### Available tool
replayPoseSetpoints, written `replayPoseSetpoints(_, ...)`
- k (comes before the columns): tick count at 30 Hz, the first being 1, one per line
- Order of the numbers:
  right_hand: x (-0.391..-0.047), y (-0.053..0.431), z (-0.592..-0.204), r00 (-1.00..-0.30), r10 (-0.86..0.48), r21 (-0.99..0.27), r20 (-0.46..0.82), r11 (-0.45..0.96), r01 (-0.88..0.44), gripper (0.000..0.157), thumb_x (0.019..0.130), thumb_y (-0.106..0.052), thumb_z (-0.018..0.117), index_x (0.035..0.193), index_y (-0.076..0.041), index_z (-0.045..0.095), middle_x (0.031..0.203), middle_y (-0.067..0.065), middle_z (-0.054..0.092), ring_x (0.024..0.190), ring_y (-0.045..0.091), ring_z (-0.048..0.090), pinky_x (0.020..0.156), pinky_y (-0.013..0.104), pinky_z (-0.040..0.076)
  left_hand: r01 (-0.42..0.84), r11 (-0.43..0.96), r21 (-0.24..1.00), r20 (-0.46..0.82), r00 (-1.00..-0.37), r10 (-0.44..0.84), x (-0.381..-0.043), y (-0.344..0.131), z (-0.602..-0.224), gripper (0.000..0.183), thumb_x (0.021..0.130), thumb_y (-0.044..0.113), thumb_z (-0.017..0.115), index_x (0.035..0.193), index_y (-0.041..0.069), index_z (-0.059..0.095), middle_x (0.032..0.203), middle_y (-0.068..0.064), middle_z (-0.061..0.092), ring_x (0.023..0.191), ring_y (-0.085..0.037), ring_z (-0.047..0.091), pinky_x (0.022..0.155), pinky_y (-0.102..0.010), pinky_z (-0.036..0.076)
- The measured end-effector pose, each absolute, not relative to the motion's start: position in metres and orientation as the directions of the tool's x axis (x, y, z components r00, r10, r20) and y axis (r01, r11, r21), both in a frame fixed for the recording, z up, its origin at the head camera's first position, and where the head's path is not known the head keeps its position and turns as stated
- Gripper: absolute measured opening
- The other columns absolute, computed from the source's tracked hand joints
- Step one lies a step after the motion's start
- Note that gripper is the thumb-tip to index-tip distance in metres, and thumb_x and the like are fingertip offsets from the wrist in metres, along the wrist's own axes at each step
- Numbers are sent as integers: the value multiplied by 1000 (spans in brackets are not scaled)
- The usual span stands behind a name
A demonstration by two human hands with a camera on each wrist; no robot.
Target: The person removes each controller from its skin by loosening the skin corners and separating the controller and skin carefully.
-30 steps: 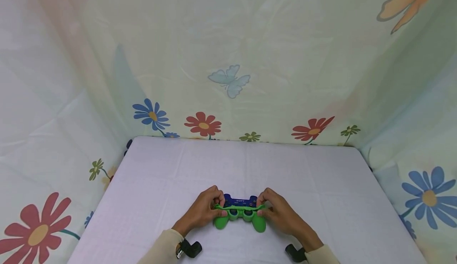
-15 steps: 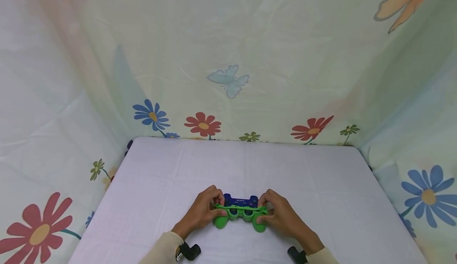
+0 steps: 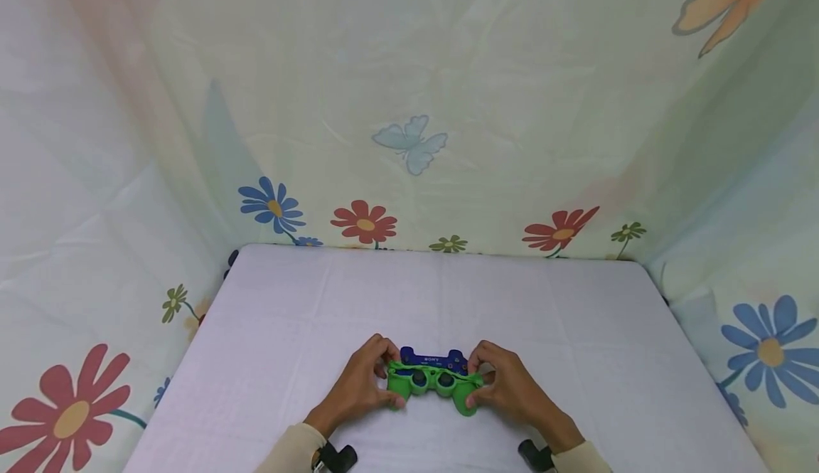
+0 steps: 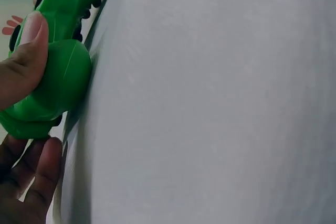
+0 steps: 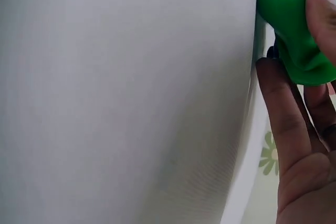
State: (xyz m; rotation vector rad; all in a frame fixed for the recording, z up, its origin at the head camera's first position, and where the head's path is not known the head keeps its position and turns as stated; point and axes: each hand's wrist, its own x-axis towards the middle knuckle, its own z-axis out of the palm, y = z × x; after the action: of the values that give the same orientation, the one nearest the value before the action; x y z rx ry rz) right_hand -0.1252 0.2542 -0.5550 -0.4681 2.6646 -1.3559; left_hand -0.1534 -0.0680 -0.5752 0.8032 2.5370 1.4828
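Note:
A blue Sony game controller (image 3: 436, 364) lies near the table's front, its far part bare. A green rubbery cover (image 3: 462, 396) wraps its near part and both grips, with the two dark thumbsticks poking through. My left hand (image 3: 361, 382) holds the left end, thumb on the green grip and fingers at the far side. At the right end, my right hand (image 3: 507, 383) holds it likewise, thumb on the right grip. In the left wrist view the thumb presses the cover (image 4: 65, 77). Fingertips touch the cover's folded edge (image 5: 310, 74) in the right wrist view.
A white cloth covers the table (image 3: 441, 295). Around its back and sides hangs a curtain (image 3: 512, 103) printed with flowers and butterflies. Black wrist cameras sit on both wrists, close over the cloth.
The cover's taut far edge has slackened, and more of the controller's blue face shows under it. My left thumb has slid down the grip; my right hand has shifted slightly right.

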Motion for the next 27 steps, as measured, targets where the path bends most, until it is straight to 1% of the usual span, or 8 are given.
replayPoseSetpoints(3, -124, 254, -555, -948, -315, -820, 45, 530, -215, 42, 64, -26, 101, 86, -25, 66, 94, -10, 66, 99, 7, 66, 86, 24, 63, 410, 381, 829, 211, -859, 466, -151, -67, -574, 62, 60, 21, 105, 103, 24, 62, 101, 8, 57, 87, -8, 61, 74, -24, 60)
replayPoseSetpoints(9, -118, 254, -555, -952, -292, -824, 86, 516, -233, 33, 68, -26, 100, 79, -24, 68, 88, -9, 66, 89, 4, 66, 77, 24, 64, 434, 387, 813, 253, -863, 438, -147, -65, -573, 52, 62, 19, 104, 92, 25, 63, 92, 9, 59, 73, -14, 62, 65, -21, 56)
replayPoseSetpoints(13, -117, 254, -557, -958, -280, -826, 67, 523, -211, 33, 70, -25, 99, 84, -24, 68, 91, -8, 67, 91, 6, 67, 79, 24, 64, 424, 409, 808, 242, -872, 425, -145, -64, -574, 49, 63, 21, 104, 89, 26, 63, 89, 11, 59, 70, -12, 60, 62, -20, 54)
replayPoseSetpoints(15, -117, 254, -560, -962, -273, -823, 32, 538, -180, 38, 70, -26, 99, 91, -22, 67, 96, -7, 66, 95, 5, 66, 83, 23, 63, 417, 423, 805, 233, -877, 421, -145, -64, -574, 49, 64, 22, 104, 89, 26, 62, 89, 11, 59, 69, -9, 59, 62, -19, 54)
replayPoseSetpoints(20, -114, 253, -566, -958, -288, -807, -8, 567, -164, 65, 61, -29, 104, 107, -19, 60, 108, -4, 59, 103, 6, 61, 88, 22, 61, 409, 445, 796, 219, -881, 419, -143, -66, -578, 49, 68, 25, 102, 98, 25, 63, 97, 11, 61, 70, -8, 60, 64, -20, 56)
replayPoseSetpoints(22, -113, 252, -568, -953, -302, -803, 10, 566, -187, 72, 57, -29, 105, 109, -18, 57, 111, -3, 57, 104, 7, 59, 88, 23, 60, 411, 439, 799, 221, -880, 421, -142, -66, -580, 54, 66, 25, 103, 101, 25, 63, 101, 10, 61, 71, -9, 61, 65, -21, 57)
replayPoseSetpoints(26, -111, 249, -568, -952, -303, -772, 44, 595, -225, 77, 56, -30, 105, 114, -20, 55, 115, -7, 56, 107, 6, 56, 93, 23, 57, 420, 441, 793, 205, -866, 456, -140, -68, -583, 72, 57, 28, 107, 110, 25, 59, 108, 10, 57, 77, -9, 59, 69, -20, 56)
replayPoseSetpoints(27, -110, 249, -567, -952, -304, -762, 45, 605, -229, 79, 56, -30, 106, 115, -21, 54, 116, -8, 55, 108, 6, 56, 96, 23, 57, 426, 462, 778, 192, -861, 471, -140, -68, -583, 76, 56, 31, 107, 112, 26, 56, 110, 10, 54, 82, -8, 57, 73, -19, 55)
